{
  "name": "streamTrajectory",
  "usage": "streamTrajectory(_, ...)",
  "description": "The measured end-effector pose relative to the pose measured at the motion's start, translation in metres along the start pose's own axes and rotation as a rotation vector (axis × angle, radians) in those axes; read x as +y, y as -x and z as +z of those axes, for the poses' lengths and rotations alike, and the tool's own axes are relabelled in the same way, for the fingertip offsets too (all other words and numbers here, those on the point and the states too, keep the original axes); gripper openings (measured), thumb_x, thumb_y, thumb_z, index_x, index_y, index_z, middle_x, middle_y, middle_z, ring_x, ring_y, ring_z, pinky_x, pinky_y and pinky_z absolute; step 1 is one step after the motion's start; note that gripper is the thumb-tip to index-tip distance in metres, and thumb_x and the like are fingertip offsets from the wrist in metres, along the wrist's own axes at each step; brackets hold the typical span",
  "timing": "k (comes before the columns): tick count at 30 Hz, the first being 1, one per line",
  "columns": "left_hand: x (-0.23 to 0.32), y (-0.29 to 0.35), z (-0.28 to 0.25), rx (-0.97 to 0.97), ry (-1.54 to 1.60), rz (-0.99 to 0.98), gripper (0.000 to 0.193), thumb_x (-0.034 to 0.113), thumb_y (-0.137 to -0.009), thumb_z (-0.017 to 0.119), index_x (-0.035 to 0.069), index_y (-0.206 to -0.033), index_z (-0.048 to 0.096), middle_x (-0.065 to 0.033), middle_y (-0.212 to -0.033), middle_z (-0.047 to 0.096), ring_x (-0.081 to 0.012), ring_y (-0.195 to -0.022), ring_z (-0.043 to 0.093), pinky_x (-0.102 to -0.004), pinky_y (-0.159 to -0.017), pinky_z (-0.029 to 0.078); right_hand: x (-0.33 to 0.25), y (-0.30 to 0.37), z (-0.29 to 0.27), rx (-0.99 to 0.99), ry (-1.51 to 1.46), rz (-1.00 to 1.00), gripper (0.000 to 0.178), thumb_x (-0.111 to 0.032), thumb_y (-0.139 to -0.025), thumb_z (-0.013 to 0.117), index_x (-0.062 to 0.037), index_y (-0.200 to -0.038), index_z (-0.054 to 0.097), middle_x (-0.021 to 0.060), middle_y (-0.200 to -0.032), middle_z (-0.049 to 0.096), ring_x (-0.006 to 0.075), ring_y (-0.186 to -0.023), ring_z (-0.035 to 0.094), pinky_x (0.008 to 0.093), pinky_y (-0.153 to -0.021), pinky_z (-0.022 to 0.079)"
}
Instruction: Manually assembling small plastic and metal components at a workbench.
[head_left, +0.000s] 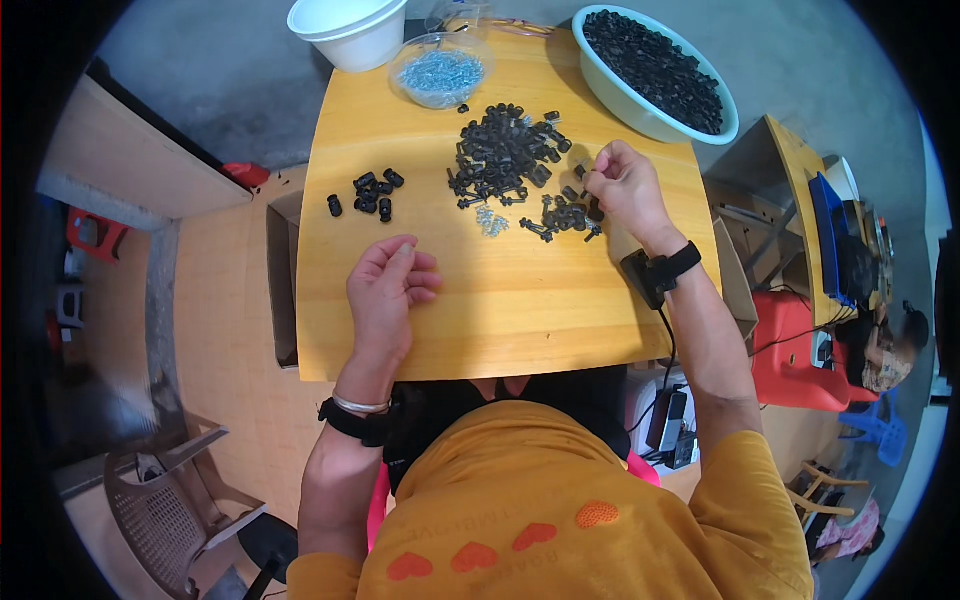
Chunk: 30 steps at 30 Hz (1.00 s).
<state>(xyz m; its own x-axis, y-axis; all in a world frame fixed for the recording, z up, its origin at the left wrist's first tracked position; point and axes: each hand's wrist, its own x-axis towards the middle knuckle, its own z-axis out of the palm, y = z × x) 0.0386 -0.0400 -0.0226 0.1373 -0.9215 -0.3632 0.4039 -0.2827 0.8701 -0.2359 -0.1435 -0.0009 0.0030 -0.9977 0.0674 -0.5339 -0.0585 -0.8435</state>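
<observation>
Black parts (pixel 510 150), heaped, beside right fingers (pixel 602 184); table (pixel 520 315) beneath

A brown plastic chair with a perforated back (pixel 150 520) stands at lower left on a tan floor (pixel 220 310), with a red stool (pixel 97 216) and a white stool (pixel 70 305) farther off at left. Across the room, a blue tray (pixel 829 242) rests on a wooden desk (pixel 795 190). Below, at right, a red plastic chair (pixel 785 350) appears near a person in patterned clothing (pixel 888 366), a blue stool (pixel 884 430) and wooden furniture (pixel 822 506).
</observation>
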Motion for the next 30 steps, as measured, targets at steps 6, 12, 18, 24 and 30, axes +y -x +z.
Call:
streamTrajectory(6,0.001,-0.001,0.000,-0.021,-0.004,-0.003,0.018,0.015,-0.088,0.050,0.002,-0.100,0.052,-0.0084,-0.078,0.060,-0.0127,-0.060,0.059,-0.0202,-0.051,0.046,-0.011,-0.001,0.002,-0.223,0.503,-0.226,0.009,-0.010,-0.073,0.057,-0.0026,-0.077,0.060,0.0168,-0.071,0.060,0.0332,-0.068,0.058,0.0390,-0.063,0.045)
streamTrajectory(12,0.000,-0.002,-0.001,-0.037,-0.012,0.001,0.018,0.015,-0.088,0.051,0.001,-0.100,0.052,-0.0083,-0.077,0.060,-0.0128,-0.059,0.059,-0.0201,-0.051,0.046,-0.024,-0.005,0.007,-0.325,0.745,-0.228,0.010,-0.012,-0.071,0.058,-0.0030,-0.075,0.062,0.0174,-0.073,0.060,0.0340,-0.073,0.058,0.0402,-0.067,0.046)
streamTrajectory(18,-0.001,0.007,0.004,-0.021,-0.052,0.030,0.018,0.016,-0.088,0.052,0.002,-0.099,0.054,-0.0081,-0.077,0.060,-0.0123,-0.059,0.058,-0.0201,-0.051,0.045,-0.019,-0.012,0.009,-0.326,0.852,-0.251,0.012,-0.013,-0.070,0.061,-0.0033,-0.076,0.063,0.0153,-0.070,0.061,0.0317,-0.070,0.058,0.0374,-0.065,0.045)
streamTrajectory(24,-0.001,0.025,0.016,-0.094,-0.085,0.080,0.020,0.018,-0.086,0.054,0.002,-0.099,0.055,-0.0080,-0.080,0.061,-0.0118,-0.061,0.059,-0.0206,-0.052,0.045,-0.033,0.000,0.002,-0.220,0.628,-0.293,0.011,-0.012,-0.072,0.061,-0.0016,-0.077,0.060,0.0107,-0.067,0.061,0.0232,-0.062,0.058,0.0327,-0.059,0.045)
streamTrajectory(30,-0.014,0.042,0.040,-0.221,-0.050,0.104,0.024,0.015,-0.088,0.052,0.000,-0.106,0.054,-0.0077,-0.082,0.062,-0.0124,-0.063,0.060,-0.0202,-0.053,0.046,-0.068,0.079,0.043,-0.346,-0.003,-0.235,0.006,-0.003,-0.077,0.060,0.0008,-0.079,0.056,-0.0016,-0.063,0.053,0.0041,-0.059,0.046,0.0207,-0.052,0.039)
